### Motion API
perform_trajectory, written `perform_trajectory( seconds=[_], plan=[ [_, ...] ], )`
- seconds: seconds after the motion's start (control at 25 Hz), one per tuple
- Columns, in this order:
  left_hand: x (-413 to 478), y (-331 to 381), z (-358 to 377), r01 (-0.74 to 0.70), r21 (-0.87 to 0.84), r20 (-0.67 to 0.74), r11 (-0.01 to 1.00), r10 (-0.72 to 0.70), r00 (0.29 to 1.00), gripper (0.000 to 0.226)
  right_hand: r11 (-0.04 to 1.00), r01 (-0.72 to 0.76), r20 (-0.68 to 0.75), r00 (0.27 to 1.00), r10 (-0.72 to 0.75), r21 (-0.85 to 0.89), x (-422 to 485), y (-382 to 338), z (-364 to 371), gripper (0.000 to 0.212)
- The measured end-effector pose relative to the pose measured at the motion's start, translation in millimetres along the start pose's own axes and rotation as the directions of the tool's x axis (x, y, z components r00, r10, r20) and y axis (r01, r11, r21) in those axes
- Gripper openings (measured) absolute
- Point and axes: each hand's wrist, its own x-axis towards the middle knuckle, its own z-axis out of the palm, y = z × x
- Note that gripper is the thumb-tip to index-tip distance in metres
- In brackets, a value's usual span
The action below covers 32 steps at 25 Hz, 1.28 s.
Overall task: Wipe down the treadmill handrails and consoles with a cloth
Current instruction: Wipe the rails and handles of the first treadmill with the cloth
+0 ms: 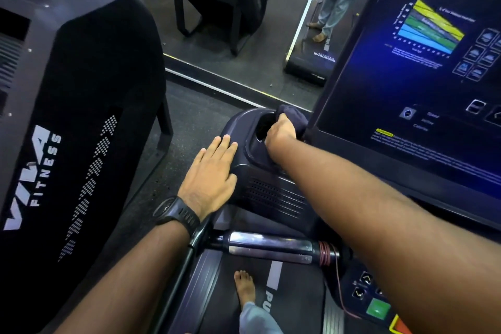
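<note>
Frame centre: your right hand (280,131) grips a dark cloth (295,116) at the cup holder (261,127); your left hand (210,173) rests flat, fingers straight, on the console (271,195).

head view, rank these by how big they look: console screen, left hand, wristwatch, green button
1. console screen
2. left hand
3. wristwatch
4. green button
The last two look close, so that order is unsure.
</note>
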Motion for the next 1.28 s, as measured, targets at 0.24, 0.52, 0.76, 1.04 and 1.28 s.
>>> perform_trajectory(
  seconds=[0.24,0.52,0.76,1.04,1.28],
  plan=[
    [-0.7,1.8,-1.6,0.014,0.023,-0.007,1.000,-0.014,1.000,0.071,0.981,-0.134,0.018,0.990,0.138,-0.137,-17.7,-18.3,4.3,0.049],
    [-2.5,0.2,-1.8,0.001,-0.014,-0.010,1.000,-0.001,1.000,0.071,0.971,-0.086,-0.141,0.983,0.119,0.224,-57.4,-37.7,-22.8,0.034],
    [-10.6,1.9,-1.0,-0.010,-0.029,-0.018,1.000,0.009,1.000,0.070,0.828,-0.260,-0.248,0.872,0.422,0.497,-90.8,-82.8,34.4,0.062],
    [-28.1,0.1,0.5,-0.055,-0.037,0.020,0.998,0.056,0.998,0.071,0.924,0.165,-0.503,0.864,0.033,0.344,-103.1,-66.8,94.9,0.087],
    [-44.1,-3.2,3.1,-0.024,-0.115,-0.002,0.993,0.024,1.000,0.072,0.931,0.340,-0.648,0.740,-0.179,0.131,-80.2,-39.5,92.2,0.080]
  ],
)
